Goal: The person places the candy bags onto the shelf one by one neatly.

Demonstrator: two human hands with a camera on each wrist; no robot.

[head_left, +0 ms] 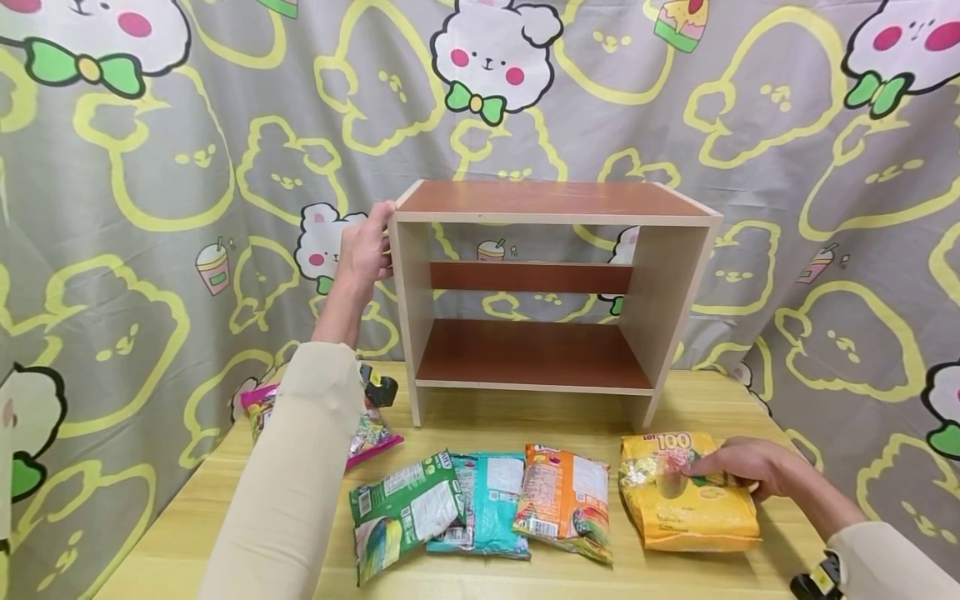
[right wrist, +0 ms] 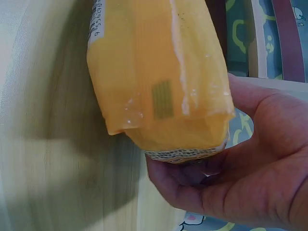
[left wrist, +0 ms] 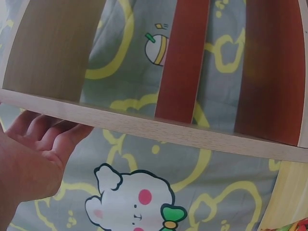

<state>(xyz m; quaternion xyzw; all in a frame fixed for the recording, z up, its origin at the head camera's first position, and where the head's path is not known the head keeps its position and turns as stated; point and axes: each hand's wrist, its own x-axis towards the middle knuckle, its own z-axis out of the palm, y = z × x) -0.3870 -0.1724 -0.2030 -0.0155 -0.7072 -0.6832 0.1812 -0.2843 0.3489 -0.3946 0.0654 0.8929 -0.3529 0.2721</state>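
My left hand (head_left: 367,242) rests against the upper left side panel of a small wooden shelf (head_left: 558,200) with reddish-brown boards and pale edges. In the left wrist view the left hand's bent fingers (left wrist: 45,132) press on the panel's outer face, their tips partly hidden behind its edge. At the right, my right hand (head_left: 761,467) grips a yellow candy bag (head_left: 690,521) marked LOT 100 by its side. The right wrist view shows the yellow bag (right wrist: 154,72) from its back and end, the fingers and thumb on either side of it.
In front of the shelf lie a green bag (head_left: 408,508), a teal bag (head_left: 491,500) and an orange bag (head_left: 566,504), side by side. A pink-edged, colourful bag (head_left: 375,437) is partly behind my left sleeve. A patterned curtain (head_left: 277,167) hangs behind the wooden table (head_left: 705,400).
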